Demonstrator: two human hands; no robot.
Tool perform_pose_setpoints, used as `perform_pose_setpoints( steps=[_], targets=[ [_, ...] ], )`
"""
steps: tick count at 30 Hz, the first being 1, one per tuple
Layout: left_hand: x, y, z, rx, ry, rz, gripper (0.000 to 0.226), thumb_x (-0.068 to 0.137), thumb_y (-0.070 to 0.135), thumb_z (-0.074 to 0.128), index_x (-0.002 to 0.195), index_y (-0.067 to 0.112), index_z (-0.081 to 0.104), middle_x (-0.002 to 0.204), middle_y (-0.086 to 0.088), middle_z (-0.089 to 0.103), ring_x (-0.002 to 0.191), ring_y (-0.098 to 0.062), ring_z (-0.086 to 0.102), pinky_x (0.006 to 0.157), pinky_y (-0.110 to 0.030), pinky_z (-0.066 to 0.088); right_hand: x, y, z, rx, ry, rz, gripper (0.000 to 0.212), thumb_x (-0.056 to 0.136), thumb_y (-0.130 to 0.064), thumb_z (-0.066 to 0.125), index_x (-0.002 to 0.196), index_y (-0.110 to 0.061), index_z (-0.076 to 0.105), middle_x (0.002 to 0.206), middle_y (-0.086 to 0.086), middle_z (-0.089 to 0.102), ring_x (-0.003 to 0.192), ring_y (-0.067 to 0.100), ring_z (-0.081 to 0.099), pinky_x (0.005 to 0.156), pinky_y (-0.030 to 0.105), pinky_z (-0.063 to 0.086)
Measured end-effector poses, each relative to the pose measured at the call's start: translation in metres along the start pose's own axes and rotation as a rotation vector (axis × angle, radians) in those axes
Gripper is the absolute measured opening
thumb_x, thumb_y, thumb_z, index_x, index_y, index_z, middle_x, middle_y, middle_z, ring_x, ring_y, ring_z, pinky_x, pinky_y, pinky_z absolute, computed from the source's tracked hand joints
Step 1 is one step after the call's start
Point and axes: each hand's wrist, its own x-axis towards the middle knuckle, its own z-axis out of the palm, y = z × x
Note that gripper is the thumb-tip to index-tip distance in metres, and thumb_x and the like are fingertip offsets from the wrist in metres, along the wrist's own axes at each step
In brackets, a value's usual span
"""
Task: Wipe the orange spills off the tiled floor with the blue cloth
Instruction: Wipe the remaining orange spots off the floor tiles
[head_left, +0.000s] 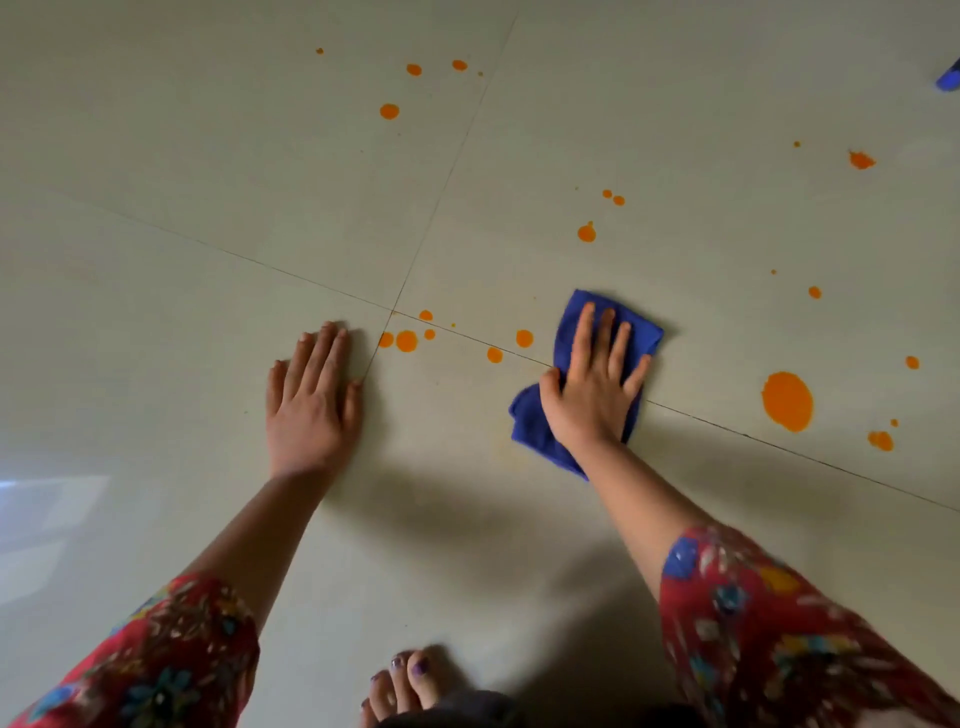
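A blue cloth (535, 423) lies crumpled on the pale tiled floor (208, 208), and my right hand (595, 387) presses flat on it with fingers spread. My left hand (311, 397) rests flat on the floor to the left, fingers straight. Small orange drops (406, 340) sit between the two hands near the tile joint. A large orange spill (787, 401) lies to the right of the cloth. More orange spots (389, 111) dot the far tiles, and others (587, 234) lie beyond the cloth.
My bare foot (410, 680) shows at the bottom edge, between red flowered sleeves. A blue object (949, 79) is cut off at the top right corner. Dark grout lines cross the floor near both hands.
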Motion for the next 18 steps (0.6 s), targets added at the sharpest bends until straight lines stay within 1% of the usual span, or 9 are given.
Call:
perform_pose_setpoints(
  steps=[2,4,6,7,9,11,12,15,18],
  targets=[
    [0.0,0.001,0.0,-0.003,-0.008,-0.007,0.057,0.097,0.037,0.029,0.153,0.027,0.022,0.161,0.009,0.016,0.149,-0.014,0.012,0.119,-0.041,0.012,0.004,-0.023,-0.003,-0.015,-0.003,-0.141,0.072,0.087,-0.046,0.025,0.155,-0.023,0.017,0.161,0.009,0.019,0.149,0.032,0.016,0.116,0.061,0.009],
    [0.0,-0.002,0.0,0.001,-0.019,-0.01,0.057,0.097,0.038,0.028,0.153,0.028,0.02,0.161,0.01,0.014,0.149,-0.013,0.01,0.12,-0.041,0.011,-0.014,-0.017,0.0,-0.118,-0.034,-0.47,0.063,0.095,-0.047,0.026,0.154,-0.026,0.022,0.162,0.005,0.02,0.148,0.031,0.019,0.116,0.058,0.011],
    [0.0,-0.002,-0.001,0.004,-0.026,-0.005,0.057,0.098,0.039,0.027,0.153,0.028,0.019,0.161,0.01,0.013,0.149,-0.012,0.008,0.12,-0.041,0.011,-0.025,0.017,-0.006,-0.174,-0.096,-0.708,0.058,0.098,-0.042,0.024,0.155,-0.03,0.017,0.163,-0.001,0.016,0.149,0.027,0.016,0.115,0.06,0.013],
    [0.0,-0.002,-0.001,0.001,-0.026,-0.006,0.057,0.098,0.039,0.027,0.153,0.028,0.019,0.161,0.01,0.013,0.149,-0.012,0.007,0.12,-0.041,0.011,-0.016,0.034,-0.008,-0.186,-0.098,-0.731,0.058,0.098,-0.041,0.024,0.154,-0.032,0.014,0.163,-0.004,0.015,0.149,0.025,0.016,0.114,0.063,0.014],
    [0.0,-0.001,0.0,0.003,-0.026,-0.008,0.057,0.098,0.039,0.028,0.153,0.028,0.02,0.161,0.01,0.014,0.149,-0.012,0.008,0.12,-0.041,0.012,0.016,0.046,-0.01,-0.192,-0.051,-0.556,0.059,0.097,-0.041,0.024,0.154,-0.032,0.014,0.162,-0.008,0.017,0.149,0.023,0.017,0.111,0.068,0.015],
    [-0.001,-0.001,0.0,0.004,-0.024,-0.019,0.057,0.098,0.038,0.028,0.153,0.028,0.021,0.161,0.009,0.015,0.149,-0.013,0.009,0.12,-0.041,0.012,0.046,0.022,-0.011,-0.153,-0.022,-0.348,0.06,0.095,-0.042,0.022,0.154,-0.031,0.018,0.161,-0.009,0.018,0.149,0.024,0.016,0.112,0.067,0.013],
    [-0.002,0.0,-0.001,0.005,-0.023,-0.023,0.057,0.098,0.038,0.028,0.153,0.028,0.021,0.161,0.01,0.015,0.149,-0.012,0.009,0.12,-0.041,0.012,0.051,0.001,-0.01,-0.134,-0.014,-0.333,0.061,0.094,-0.043,0.021,0.154,-0.03,0.018,0.162,-0.008,0.017,0.15,0.025,0.015,0.113,0.065,0.011],
    [-0.001,0.0,-0.003,-0.001,-0.022,-0.022,0.057,0.098,0.039,0.026,0.153,0.028,0.021,0.161,0.01,0.015,0.149,-0.011,0.007,0.12,-0.04,0.011,0.024,-0.036,-0.003,-0.15,-0.032,-0.594,0.06,0.097,-0.044,0.022,0.155,-0.028,0.018,0.162,-0.006,0.016,0.15,0.027,0.014,0.115,0.061,0.014],
    [0.001,-0.001,-0.003,-0.013,-0.013,-0.021,0.056,0.098,0.039,0.026,0.153,0.028,0.023,0.16,0.01,0.016,0.149,-0.011,0.008,0.121,-0.039,0.01,0.009,0.009,-0.013,-0.191,-0.129,-0.926,0.059,0.099,-0.042,0.024,0.155,-0.029,0.015,0.163,-0.007,0.012,0.15,0.023,0.01,0.118,0.051,0.014]
  ],
)
